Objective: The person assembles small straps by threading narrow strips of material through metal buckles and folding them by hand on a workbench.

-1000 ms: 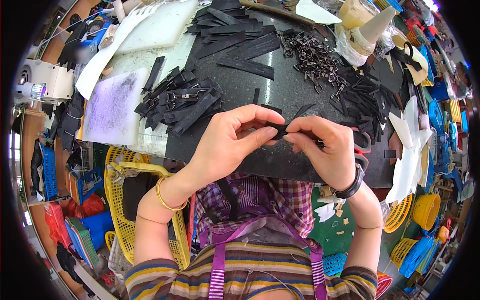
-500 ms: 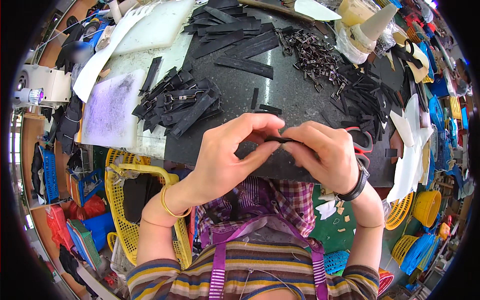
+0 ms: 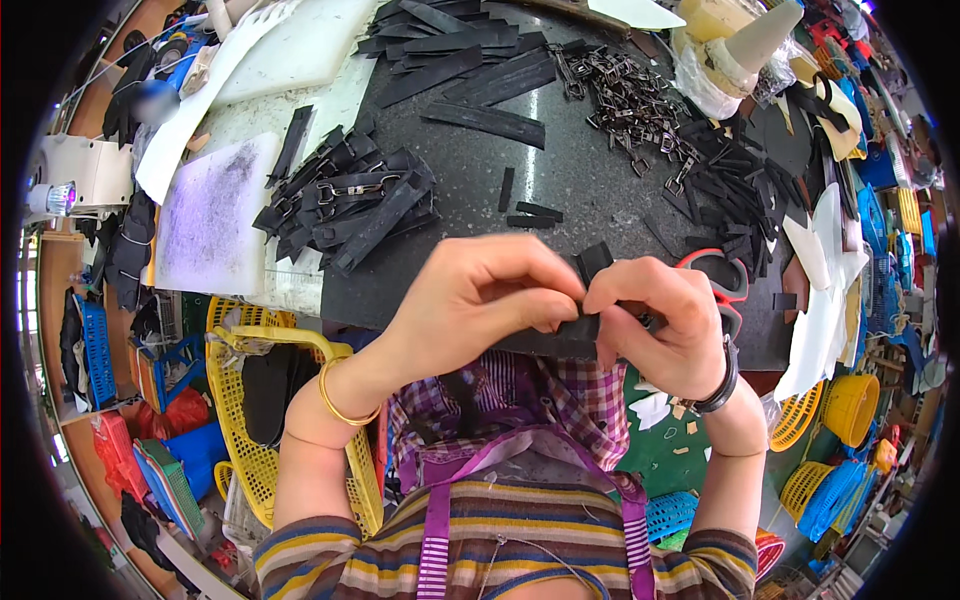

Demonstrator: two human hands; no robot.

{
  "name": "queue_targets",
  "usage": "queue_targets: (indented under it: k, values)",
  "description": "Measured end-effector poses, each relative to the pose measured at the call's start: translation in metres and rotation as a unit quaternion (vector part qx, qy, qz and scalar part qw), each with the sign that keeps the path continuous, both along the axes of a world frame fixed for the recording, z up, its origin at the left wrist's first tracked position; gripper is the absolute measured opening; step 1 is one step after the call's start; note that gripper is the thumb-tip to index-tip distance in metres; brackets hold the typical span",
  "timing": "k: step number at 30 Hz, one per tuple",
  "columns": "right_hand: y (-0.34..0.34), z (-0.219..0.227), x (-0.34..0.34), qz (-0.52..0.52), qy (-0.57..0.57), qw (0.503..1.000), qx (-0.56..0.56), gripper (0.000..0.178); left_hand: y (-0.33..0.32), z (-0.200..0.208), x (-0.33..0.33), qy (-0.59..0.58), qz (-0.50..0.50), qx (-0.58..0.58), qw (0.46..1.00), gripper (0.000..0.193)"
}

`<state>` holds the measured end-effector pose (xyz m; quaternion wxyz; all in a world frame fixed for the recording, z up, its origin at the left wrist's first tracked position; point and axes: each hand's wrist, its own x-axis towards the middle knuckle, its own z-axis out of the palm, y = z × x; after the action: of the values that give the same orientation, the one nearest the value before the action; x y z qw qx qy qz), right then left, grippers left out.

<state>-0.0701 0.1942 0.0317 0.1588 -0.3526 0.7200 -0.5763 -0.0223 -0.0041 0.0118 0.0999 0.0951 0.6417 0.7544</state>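
Observation:
Above the near edge of the dark worktop, both my hands meet at a black strip. My left hand is closed, thumb and forefinger pinching at the strip's left side. Thumb and forefinger of my right hand grip the same strip, part of which sticks up beyond the fingertips; the rest is partly hidden. Just beyond my hands lie a few short black strips. Red-and-black scissors rest beside my right hand. To the left sits a pile of black straps with metal buckles.
Long black strips and a heap of small metal clasps occupy the far worktop. Short black strips are piled at right. A white cone stands far right. A yellow basket hangs low at left, near my left forearm.
My hands have turned and shifted slightly right and nearer. The black strip now shows upright above my right fingertips, where before it lay mostly hidden between both pinches.

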Motion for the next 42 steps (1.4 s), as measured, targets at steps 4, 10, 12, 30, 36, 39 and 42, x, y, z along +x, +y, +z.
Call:
queue_targets:
  k: [4, 10, 12, 30, 36, 39, 42]
  values:
    - [0.001, 0.002, -0.001, 0.025, 0.006, 0.999, 0.042, 0.014, 0.000, 0.003, -0.002, 0.060, -0.001, -0.099, 0.993, 0.010]
    - [0.002, -0.001, -0.001, 0.021, -0.099, 0.995, -0.020, 0.028, 0.000, -0.004, 0.001, 0.119, 0.072, -0.074, 0.987, 0.010]
    - [0.002, 0.002, -0.001, 0.029, -0.121, 0.992, -0.017, 0.033, -0.001, -0.002, 0.004, 0.086, 0.075, -0.022, 0.993, 0.010]
    - [0.003, -0.004, 0.017, -0.046, 0.162, 0.974, 0.151, 0.013, 0.017, -0.026, 0.024, 0.128, 0.145, -0.073, 0.978, 0.014]
    - [-0.005, -0.010, 0.002, 0.070, 0.113, 0.980, 0.147, 0.016, 0.001, -0.028, 0.033, -0.097, 0.042, 0.096, 0.990, 0.011]
    - [-0.025, -0.023, -0.022, 0.101, 0.000, 0.984, 0.146, 0.011, -0.009, -0.027, 0.032, -0.055, 0.126, -0.077, 0.987, 0.017]
    - [-0.046, -0.050, -0.069, -0.005, 0.257, 0.960, 0.108, 0.014, -0.017, -0.034, 0.031, 0.116, 0.256, -0.399, 0.873, 0.014]
